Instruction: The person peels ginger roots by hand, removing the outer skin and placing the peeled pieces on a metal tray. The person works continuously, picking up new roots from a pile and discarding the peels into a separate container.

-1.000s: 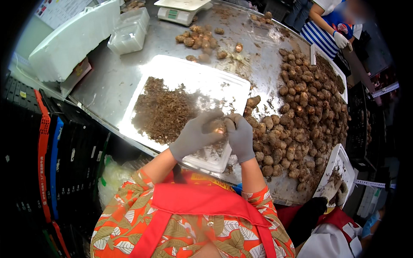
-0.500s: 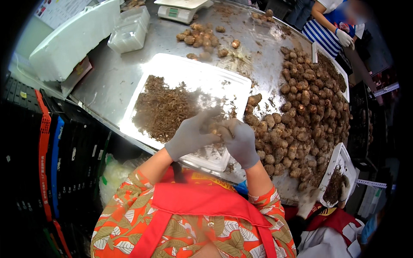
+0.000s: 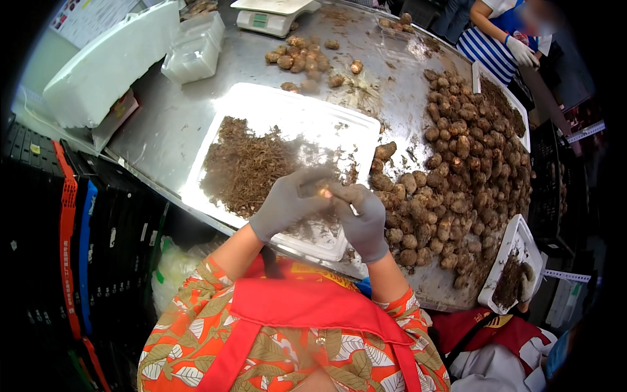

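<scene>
Both my hands wear grey gloves and meet over a white foam tray (image 3: pixel 225 98). My left hand (image 3: pixel 287 201) is closed around a small taro (image 3: pixel 325 193), whose pale pinkish end shows between the fingers. Against the same taro, the fingers of my right hand (image 3: pixel 363 221) are pressed together from the other side. Most of the taro is hidden by the gloves, and whether a tool is in the right hand cannot be made out. Brown fibrous scraps (image 3: pixel 245 163) are heaped in the tray's left part, with looser bits under my hands.
A big pile of brown taros (image 3: pixel 467 170) covers the table's right side. Beyond the tray lie a smaller taro group (image 3: pixel 300 55), a scale (image 3: pixel 271 19) and clear plastic boxes (image 3: pixel 192 52). Co-workers' gloved hands (image 3: pixel 521 51) show at far right and by a scrap tray (image 3: pixel 503 281).
My fingers have shifted around the taro, and its pale end now shows more plainly. A co-worker's gloved hand at lower right has moved away from the pile's near edge.
</scene>
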Available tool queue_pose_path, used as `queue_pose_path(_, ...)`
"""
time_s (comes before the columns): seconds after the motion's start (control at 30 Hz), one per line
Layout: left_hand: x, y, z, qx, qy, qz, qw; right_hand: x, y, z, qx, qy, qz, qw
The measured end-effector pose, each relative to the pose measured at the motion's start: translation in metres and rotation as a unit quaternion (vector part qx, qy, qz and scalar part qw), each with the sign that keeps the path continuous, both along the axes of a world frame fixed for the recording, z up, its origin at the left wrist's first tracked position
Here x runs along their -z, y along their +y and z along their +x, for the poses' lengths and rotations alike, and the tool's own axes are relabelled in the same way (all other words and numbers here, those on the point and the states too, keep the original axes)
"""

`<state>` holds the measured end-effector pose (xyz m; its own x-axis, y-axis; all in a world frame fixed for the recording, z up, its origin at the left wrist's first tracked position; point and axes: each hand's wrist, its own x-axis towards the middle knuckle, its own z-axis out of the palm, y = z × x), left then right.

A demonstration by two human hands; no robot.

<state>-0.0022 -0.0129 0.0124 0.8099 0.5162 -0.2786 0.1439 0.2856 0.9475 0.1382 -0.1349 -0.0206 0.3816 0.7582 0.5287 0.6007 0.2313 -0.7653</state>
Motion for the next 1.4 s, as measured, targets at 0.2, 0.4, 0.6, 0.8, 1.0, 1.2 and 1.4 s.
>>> queue_pose_path(0.2,-0.002,0.000,-0.002,-0.006,0.034,0.042,0.999,0.009,0.012,-0.003,0.078,-0.076,-0.024,0.994)
queue_pose_path(0.4,0.002,0.004,-0.003,-0.015,-0.020,0.039,0.999,0.021,0.000,0.021,0.065,0.090,-0.155,0.982)
queue_pose_path(0.6,-0.003,0.002,-0.002,0.000,-0.024,0.012,1.000,-0.008,-0.002,0.004,-0.048,0.143,-0.048,0.987)
queue_pose_path(0.8,0.000,0.006,-0.007,0.060,0.016,0.102,0.993,-0.001,0.004,0.008,-0.050,-0.046,-0.017,0.998)
queue_pose_path(1.0,0.004,0.004,-0.008,0.054,-0.018,0.078,0.995,0.003,0.002,0.024,0.026,0.114,-0.132,0.984)
queue_pose_path(1.2,-0.001,0.003,-0.003,0.025,-0.033,0.084,0.996,-0.004,-0.008,0.000,-0.092,0.246,-0.046,0.964)
queue_pose_path(1.4,0.000,0.004,-0.006,0.058,-0.002,0.084,0.995,0.016,0.009,0.006,0.036,0.055,-0.042,0.997)
